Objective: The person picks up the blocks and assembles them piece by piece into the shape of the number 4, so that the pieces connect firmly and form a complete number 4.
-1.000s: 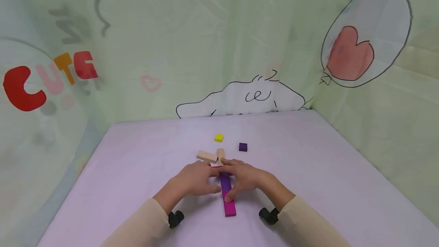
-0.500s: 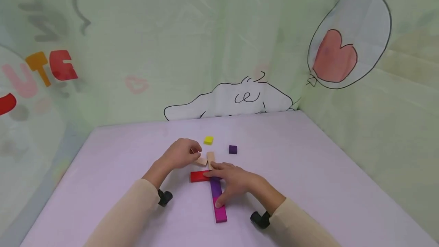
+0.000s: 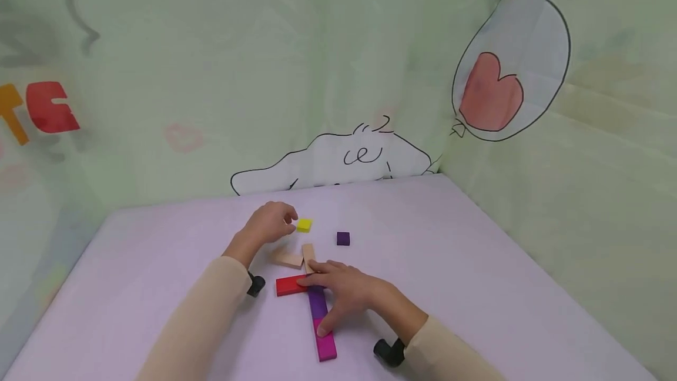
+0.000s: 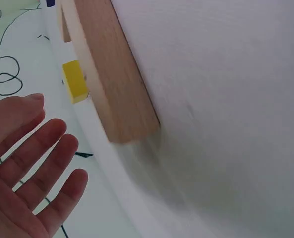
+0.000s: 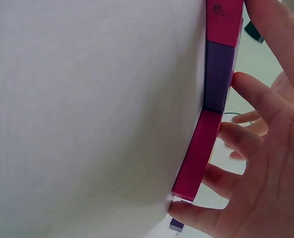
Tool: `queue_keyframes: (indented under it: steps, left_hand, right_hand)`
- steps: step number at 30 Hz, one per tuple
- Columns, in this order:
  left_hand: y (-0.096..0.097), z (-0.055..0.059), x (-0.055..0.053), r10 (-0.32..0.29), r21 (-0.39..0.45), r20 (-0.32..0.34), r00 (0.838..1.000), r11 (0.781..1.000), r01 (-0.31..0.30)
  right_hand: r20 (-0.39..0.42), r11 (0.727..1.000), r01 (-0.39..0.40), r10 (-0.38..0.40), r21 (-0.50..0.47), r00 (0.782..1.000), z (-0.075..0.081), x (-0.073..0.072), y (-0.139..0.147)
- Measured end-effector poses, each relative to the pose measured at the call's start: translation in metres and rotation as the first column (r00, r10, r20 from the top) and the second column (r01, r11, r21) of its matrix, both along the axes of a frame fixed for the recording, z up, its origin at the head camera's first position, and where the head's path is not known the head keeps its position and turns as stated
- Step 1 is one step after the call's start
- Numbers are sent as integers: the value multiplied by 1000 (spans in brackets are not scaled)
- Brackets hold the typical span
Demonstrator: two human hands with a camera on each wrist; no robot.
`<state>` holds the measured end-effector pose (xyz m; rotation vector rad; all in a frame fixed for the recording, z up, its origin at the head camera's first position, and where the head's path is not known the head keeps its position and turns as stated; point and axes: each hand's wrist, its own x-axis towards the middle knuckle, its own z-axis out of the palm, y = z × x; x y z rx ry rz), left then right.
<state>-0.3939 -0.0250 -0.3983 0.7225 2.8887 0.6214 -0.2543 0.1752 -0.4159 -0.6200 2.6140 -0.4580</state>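
Observation:
My left hand (image 3: 268, 221) hovers just left of a small yellow block (image 3: 304, 226), fingers relaxed and holding nothing. Behind it in the left wrist view, a plain wooden block (image 4: 117, 74) looms close to the camera. My right hand (image 3: 351, 293) rests with spread fingers on a row of blocks. Its thumb touches a magenta block (image 3: 326, 348); a purple block (image 3: 317, 304) continues the line upward. A red block (image 3: 290, 286) lies crosswise at the top, under the right fingertips. The right wrist view shows the fingers along the edges of the magenta (image 5: 225, 22), purple (image 5: 219, 77) and red blocks (image 5: 199, 156).
Two plain wooden blocks meet at an angle above the red one: a slanted one (image 3: 288, 260) and a more upright one (image 3: 308, 254). A dark purple cube (image 3: 343, 239) sits to the right of the yellow block. Printed curtains enclose the pale tabletop (image 3: 449, 263).
My left hand has left the row of blocks, moving up past the wooden blocks towards the yellow block. The right hand stays on the row. The head view has turned left-to-right, shifting everything leftward.

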Motion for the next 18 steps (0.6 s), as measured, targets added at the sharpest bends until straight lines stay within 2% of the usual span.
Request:
queue_keyframes:
  steps: [3,7,14,18]
  left_hand:
    - [7,-6,-4,8,-18,49,999,1000,-7]
    - [14,-13,-9,-16,-17,84,996,1000,18]
    - [12,-16,-15,-53,-53,28,998,997,55]
    - [18,-16,-14,-72,-57,15,997,996,73]
  right_hand:
    - [-1,1000,-2,2,5,1000,-1,2,0]
    - [-12,1000,0,1,19,1000,-1,3,-1]
    - [-27,999,-1,2,33,1000,0,5,-4]
    - [-16,999,16,-16,35,1000,3,10,-3]
